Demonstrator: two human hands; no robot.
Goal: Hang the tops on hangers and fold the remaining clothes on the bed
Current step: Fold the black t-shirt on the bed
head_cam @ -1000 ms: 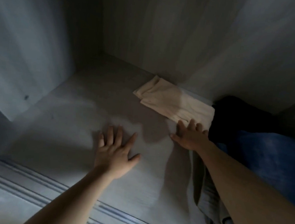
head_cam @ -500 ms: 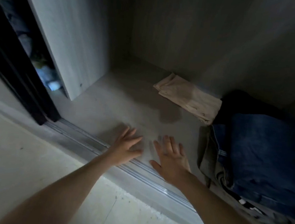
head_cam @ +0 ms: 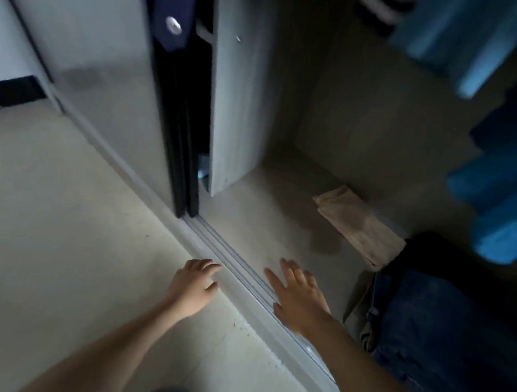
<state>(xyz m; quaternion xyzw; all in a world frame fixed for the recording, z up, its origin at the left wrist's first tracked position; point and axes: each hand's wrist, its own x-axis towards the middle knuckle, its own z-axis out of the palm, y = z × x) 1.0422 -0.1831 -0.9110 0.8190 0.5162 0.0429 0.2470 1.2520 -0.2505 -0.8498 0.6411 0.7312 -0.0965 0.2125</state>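
Observation:
A folded beige garment (head_cam: 359,226) lies on the wardrobe floor near the back wall. To its right sits a stack with folded blue jeans (head_cam: 439,333) on top and a dark garment (head_cam: 427,251) behind. Blue tops (head_cam: 501,192) hang at the upper right. My left hand (head_cam: 193,287) hovers over the room floor beside the door track, fingers loosely bent, holding nothing. My right hand (head_cam: 298,296) is spread flat over the track (head_cam: 230,256) at the wardrobe's front edge, empty too.
A sliding wardrobe door (head_cam: 106,66) stands at the left, with a dark gap and a navy garment (head_cam: 173,10) behind it. A grey divider panel (head_cam: 237,100) separates compartments. Pale room floor (head_cam: 61,225) fills the lower left.
Both hands drew back out of the wardrobe toward me, from beside the beige garment to the door track. The view pulled back and up, bringing the door and hanging tops into sight.

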